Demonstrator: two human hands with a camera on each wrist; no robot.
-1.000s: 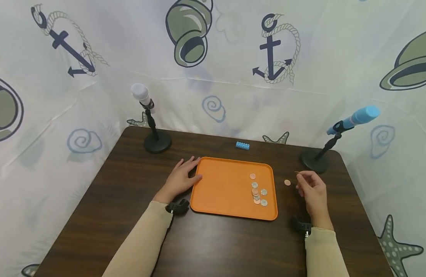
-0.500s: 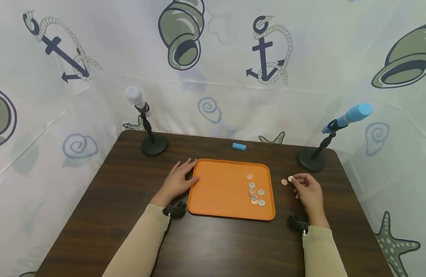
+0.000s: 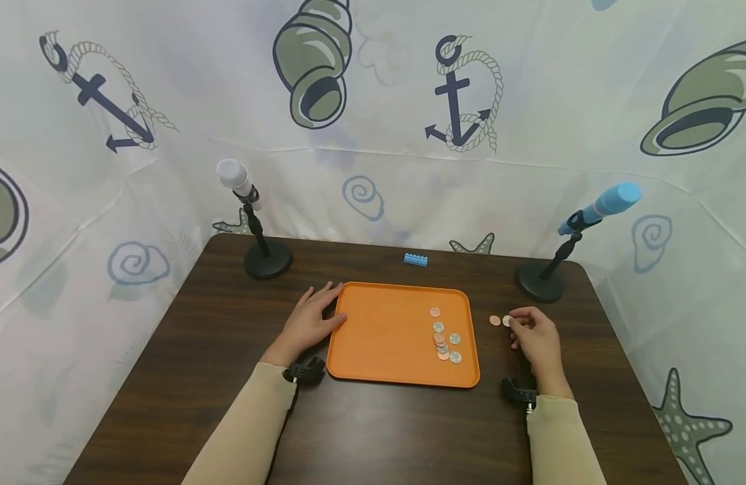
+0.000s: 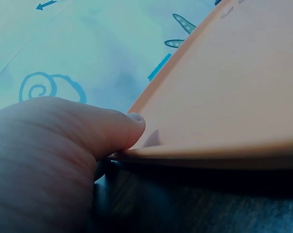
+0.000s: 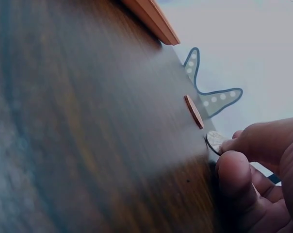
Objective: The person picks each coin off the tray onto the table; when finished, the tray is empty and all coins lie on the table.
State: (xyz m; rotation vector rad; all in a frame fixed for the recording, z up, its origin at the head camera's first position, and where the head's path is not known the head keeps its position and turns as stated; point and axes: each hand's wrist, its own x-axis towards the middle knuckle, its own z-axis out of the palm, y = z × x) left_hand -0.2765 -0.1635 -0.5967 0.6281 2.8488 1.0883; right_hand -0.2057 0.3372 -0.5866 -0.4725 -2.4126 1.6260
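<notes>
My right hand pinches a silver coin between thumb and fingertips, low over the table to the right of the tray. Just left of it a copper coin lies flat on the wood. The orange tray bears several copper and silver coins on its right half, some overlapping in a short column, with a silver coin at the lower right. My left hand rests at the tray's left edge with fingers spread, and its thumb lies over the rim in the left wrist view.
A small blue toy brick lies behind the tray on the dark wooden table. Black stands hold a white cylinder at back left and a blue cylinder at back right. A patterned cloth hangs behind.
My right hand has turned the silver coin into view and brought it down and left, beside the copper coin. The left hand stays at the tray's edge; the head view has shifted slightly.
</notes>
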